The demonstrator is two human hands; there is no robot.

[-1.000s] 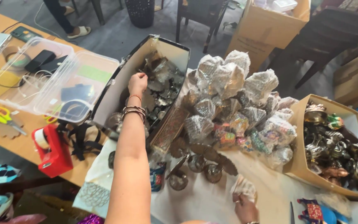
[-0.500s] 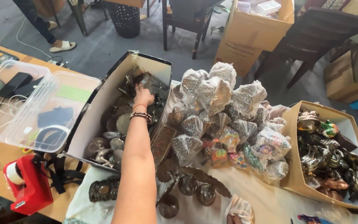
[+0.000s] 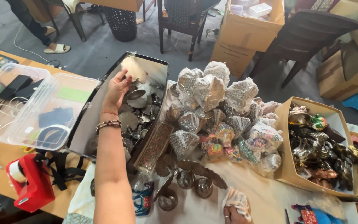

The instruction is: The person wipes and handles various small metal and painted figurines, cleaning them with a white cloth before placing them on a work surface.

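Observation:
My left hand [image 3: 116,88] is lifted inside a dark, open box [image 3: 98,110] full of small metal pieces. Its fingers pinch a flat oval metal dish [image 3: 136,94] just above the heap. My forearm with bracelets runs down to the bottom edge. Only the fingers of my right hand [image 3: 228,215] show at the bottom edge. They hold a small item in whitish wrap [image 3: 238,200] on the white cloth.
A pile of bubble-wrapped items [image 3: 216,103] fills the middle. A cardboard box of metal figurines [image 3: 284,166] stands right. Metal goblets [image 3: 186,179] lie near me. Left are a clear plastic bin [image 3: 34,110] and a red tape dispenser [image 3: 30,184]. Chairs and a carton [image 3: 241,35] stand behind.
My left hand drew back from deep in the dark box and rose with a metal dish. The view shifted slightly left and down; the right hand stays low with the wrapped item.

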